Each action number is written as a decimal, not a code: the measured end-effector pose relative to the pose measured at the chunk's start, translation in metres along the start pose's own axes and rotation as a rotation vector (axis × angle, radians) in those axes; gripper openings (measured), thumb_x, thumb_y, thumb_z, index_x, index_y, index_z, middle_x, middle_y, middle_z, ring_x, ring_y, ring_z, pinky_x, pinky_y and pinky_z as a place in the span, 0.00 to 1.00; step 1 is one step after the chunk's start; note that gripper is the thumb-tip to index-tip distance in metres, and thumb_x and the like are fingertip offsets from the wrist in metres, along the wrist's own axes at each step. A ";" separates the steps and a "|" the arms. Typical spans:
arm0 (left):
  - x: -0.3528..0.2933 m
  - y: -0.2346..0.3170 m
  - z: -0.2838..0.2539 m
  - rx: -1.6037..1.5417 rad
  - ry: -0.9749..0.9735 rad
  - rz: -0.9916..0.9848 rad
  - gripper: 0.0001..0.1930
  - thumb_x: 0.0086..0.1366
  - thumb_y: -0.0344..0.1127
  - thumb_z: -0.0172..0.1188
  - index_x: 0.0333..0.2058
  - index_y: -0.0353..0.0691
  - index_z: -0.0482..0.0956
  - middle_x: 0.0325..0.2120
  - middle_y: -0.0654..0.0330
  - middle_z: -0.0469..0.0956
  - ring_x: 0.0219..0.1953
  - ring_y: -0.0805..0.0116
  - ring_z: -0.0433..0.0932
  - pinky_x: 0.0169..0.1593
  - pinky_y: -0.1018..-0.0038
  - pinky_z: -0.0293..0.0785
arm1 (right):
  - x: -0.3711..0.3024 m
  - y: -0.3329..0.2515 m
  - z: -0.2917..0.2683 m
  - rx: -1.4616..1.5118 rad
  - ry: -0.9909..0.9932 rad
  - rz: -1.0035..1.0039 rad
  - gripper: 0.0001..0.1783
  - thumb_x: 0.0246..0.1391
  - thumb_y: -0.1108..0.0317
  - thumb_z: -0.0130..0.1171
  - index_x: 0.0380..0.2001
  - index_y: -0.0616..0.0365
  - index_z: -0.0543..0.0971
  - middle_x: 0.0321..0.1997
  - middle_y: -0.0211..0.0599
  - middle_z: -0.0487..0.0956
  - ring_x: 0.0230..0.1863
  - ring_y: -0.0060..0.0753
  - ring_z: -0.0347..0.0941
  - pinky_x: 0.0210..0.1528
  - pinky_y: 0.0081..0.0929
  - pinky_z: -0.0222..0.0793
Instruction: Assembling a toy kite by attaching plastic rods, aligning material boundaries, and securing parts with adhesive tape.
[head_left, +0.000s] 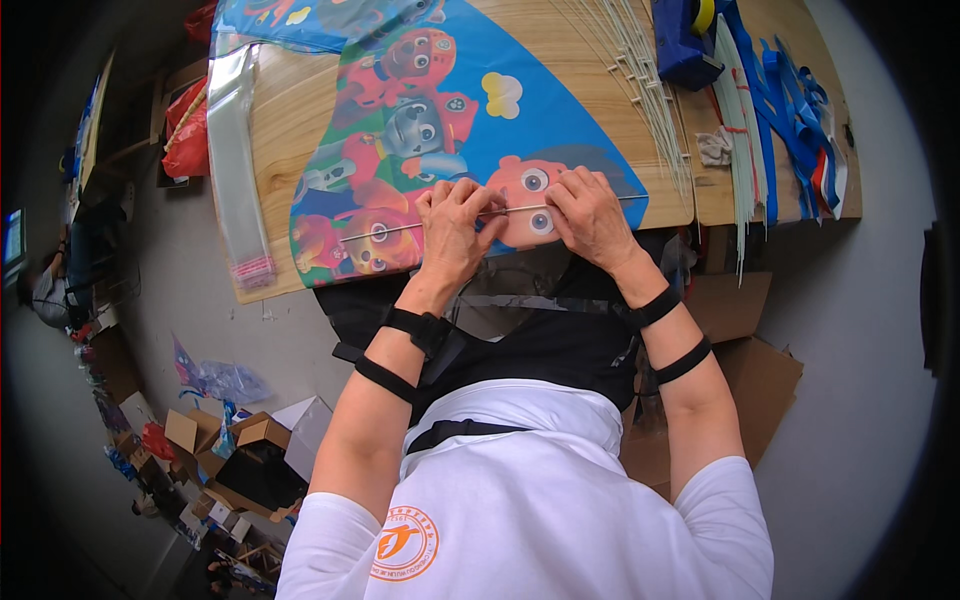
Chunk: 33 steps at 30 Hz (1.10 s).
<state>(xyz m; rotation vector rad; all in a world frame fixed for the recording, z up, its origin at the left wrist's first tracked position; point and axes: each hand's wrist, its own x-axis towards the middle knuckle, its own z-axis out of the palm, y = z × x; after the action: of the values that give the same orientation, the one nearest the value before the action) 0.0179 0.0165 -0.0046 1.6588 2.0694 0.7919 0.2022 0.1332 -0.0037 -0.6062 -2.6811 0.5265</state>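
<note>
L & R hands pinch thin rod across cartoon-print sheet on wood tbl.

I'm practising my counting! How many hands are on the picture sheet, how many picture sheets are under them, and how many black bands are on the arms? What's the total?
Hands: 2 (left hand, right hand)
Picture sheet under them: 1
Black bands, two on each arm: 4
Total: 7

A workshop at work: pale rods, a tape dispenser and blue straps line the wooden worktable's right side; opened cardboard boxes crowd the left.
</note>
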 end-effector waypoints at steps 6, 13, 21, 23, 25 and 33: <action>-0.001 0.000 0.002 0.024 0.006 0.009 0.07 0.52 0.37 0.67 0.31 0.50 0.80 0.32 0.68 0.73 0.41 0.65 0.69 0.52 0.63 0.55 | 0.000 0.000 -0.002 0.005 -0.002 -0.004 0.09 0.43 0.73 0.60 0.30 0.59 0.72 0.35 0.37 0.70 0.41 0.41 0.67 0.45 0.35 0.63; 0.000 -0.002 0.003 0.014 0.016 0.009 0.09 0.51 0.37 0.67 0.33 0.49 0.80 0.32 0.69 0.74 0.42 0.65 0.69 0.52 0.63 0.55 | 0.000 0.001 0.000 -0.001 0.014 -0.005 0.10 0.42 0.74 0.60 0.30 0.59 0.72 0.35 0.38 0.70 0.41 0.41 0.68 0.45 0.36 0.63; -0.001 -0.003 -0.002 0.023 -0.007 -0.011 0.13 0.51 0.36 0.67 0.37 0.50 0.78 0.32 0.69 0.74 0.43 0.65 0.69 0.52 0.64 0.56 | 0.003 -0.002 0.000 0.035 -0.003 -0.002 0.10 0.41 0.74 0.60 0.30 0.59 0.72 0.34 0.39 0.71 0.41 0.42 0.68 0.45 0.36 0.63; 0.000 -0.003 -0.001 0.034 0.006 -0.014 0.14 0.51 0.36 0.67 0.38 0.50 0.78 0.32 0.69 0.74 0.43 0.65 0.69 0.52 0.64 0.56 | 0.004 -0.003 -0.002 0.057 -0.001 -0.005 0.11 0.41 0.73 0.60 0.31 0.59 0.72 0.34 0.39 0.71 0.41 0.42 0.68 0.45 0.36 0.63; 0.000 -0.002 0.001 0.015 -0.038 -0.019 0.14 0.51 0.36 0.68 0.38 0.50 0.78 0.32 0.69 0.74 0.43 0.65 0.69 0.52 0.64 0.56 | 0.002 -0.002 -0.004 0.021 -0.030 0.026 0.11 0.41 0.73 0.60 0.31 0.59 0.72 0.34 0.39 0.71 0.40 0.42 0.68 0.45 0.37 0.63; -0.001 0.000 -0.001 -0.001 -0.029 -0.042 0.14 0.50 0.36 0.68 0.37 0.49 0.78 0.34 0.68 0.73 0.44 0.64 0.68 0.52 0.64 0.56 | 0.005 -0.007 -0.007 0.058 -0.035 0.029 0.10 0.42 0.73 0.60 0.30 0.59 0.72 0.33 0.39 0.71 0.40 0.43 0.68 0.44 0.37 0.63</action>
<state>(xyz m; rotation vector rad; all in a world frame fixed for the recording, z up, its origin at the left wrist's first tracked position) 0.0173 0.0150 -0.0041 1.6107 2.0767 0.7510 0.1983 0.1321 0.0067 -0.6256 -2.6830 0.6253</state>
